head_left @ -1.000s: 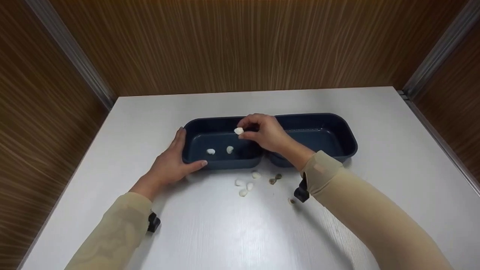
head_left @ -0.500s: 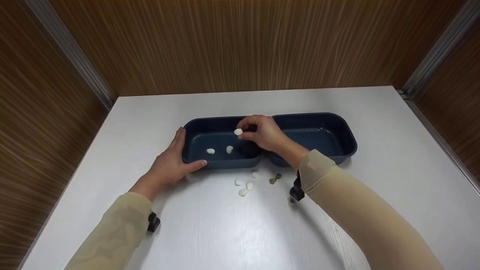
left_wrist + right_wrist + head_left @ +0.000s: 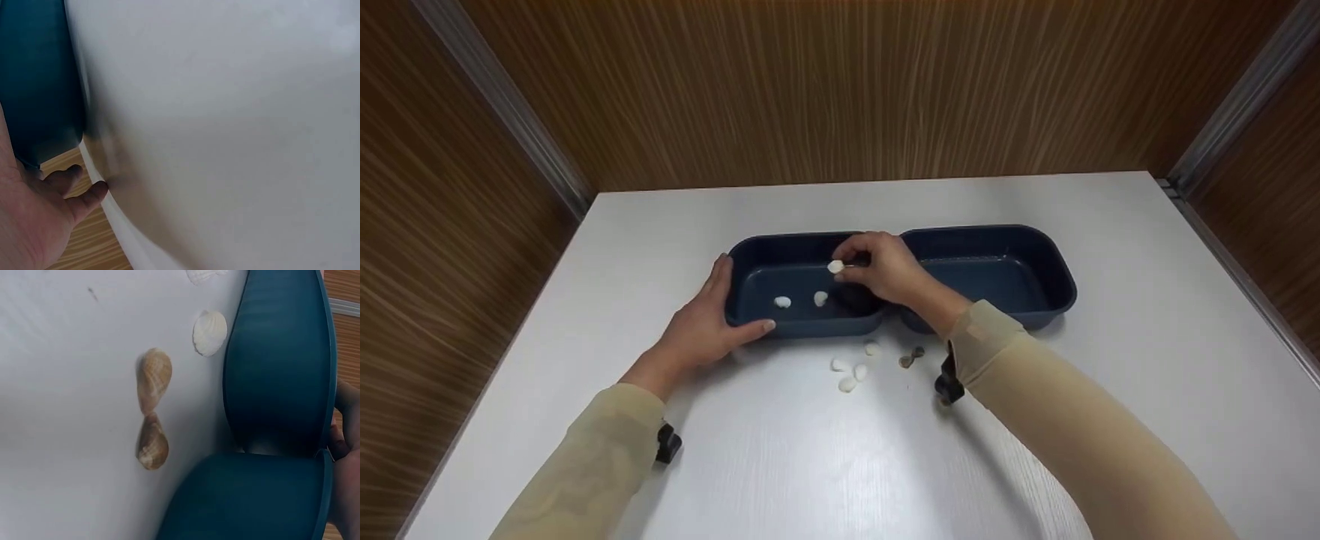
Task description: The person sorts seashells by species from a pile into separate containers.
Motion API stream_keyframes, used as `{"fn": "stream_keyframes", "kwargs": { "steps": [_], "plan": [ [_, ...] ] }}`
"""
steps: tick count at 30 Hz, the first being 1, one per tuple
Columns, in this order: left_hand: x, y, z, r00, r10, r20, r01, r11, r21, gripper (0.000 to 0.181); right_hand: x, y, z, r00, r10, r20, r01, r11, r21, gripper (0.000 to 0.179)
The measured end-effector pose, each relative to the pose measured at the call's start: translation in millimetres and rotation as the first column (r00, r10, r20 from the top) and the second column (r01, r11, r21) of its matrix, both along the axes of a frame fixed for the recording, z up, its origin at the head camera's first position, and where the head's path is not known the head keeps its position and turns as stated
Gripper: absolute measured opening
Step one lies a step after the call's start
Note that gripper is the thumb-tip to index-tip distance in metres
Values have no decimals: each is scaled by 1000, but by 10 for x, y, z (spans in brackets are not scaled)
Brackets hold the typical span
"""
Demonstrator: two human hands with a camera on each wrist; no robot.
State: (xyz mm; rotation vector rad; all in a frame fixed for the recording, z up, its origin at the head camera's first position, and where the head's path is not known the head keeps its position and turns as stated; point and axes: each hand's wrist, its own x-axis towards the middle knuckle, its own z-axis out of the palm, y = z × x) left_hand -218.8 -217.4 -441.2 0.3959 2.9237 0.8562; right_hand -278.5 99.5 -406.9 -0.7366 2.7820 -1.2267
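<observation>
My right hand [image 3: 892, 270] pinches a white seashell [image 3: 835, 267] between thumb and fingers, above the right part of the left dark blue tray [image 3: 825, 328]. Two more white shells [image 3: 782, 302] lie on that tray's floor. At the tray's left end, my left hand [image 3: 697, 326] rests with straight fingers along the side and the thumb over the front rim. In the left wrist view, the left hand [image 3: 39, 219] is beside the blue wall. The right wrist view shows only part of the right hand [image 3: 347, 461], beyond the rims; the pinched shell is hidden there.
A second dark blue tray [image 3: 1061, 304] stands against the first one's right side. On the white table in front lie several white shells [image 3: 847, 384] and two brown shells [image 3: 153, 379] meeting tip to tip. Another shell [image 3: 943, 403] is mostly hidden by the right wrist camera. Wood-grain panels [image 3: 840, 90] enclose the table.
My right hand has sunk slightly with the white seashell, and its forearm has shifted a little left. The left hand has stayed at the tray's end.
</observation>
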Motion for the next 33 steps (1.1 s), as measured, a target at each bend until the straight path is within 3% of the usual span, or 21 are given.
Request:
{"fn": "stream_keyframes", "kwargs": {
  "steps": [6, 14, 23, 33],
  "plan": [
    [-4, 4, 8, 1000, -4, -5, 4, 1000, -2, 130, -5, 19, 14, 1000, -13, -17, 13, 1000, 22, 34],
    [-15, 4, 8, 1000, -2, -3, 2, 1000, 6, 129, 60, 63, 131, 999, -36, -40, 33, 997, -73, 31],
    [-16, -8, 5, 1000, -5, -7, 5, 1000, 4, 129, 363, 203, 303, 992, 74, -104, -91, 982, -165, 30],
    [-12, -16, 4, 1000, 1, -1, -1, 1000, -2, 130, 736, 452, 276, 964, 153, -217, -185, 973, -136, 25]
  ]
}}
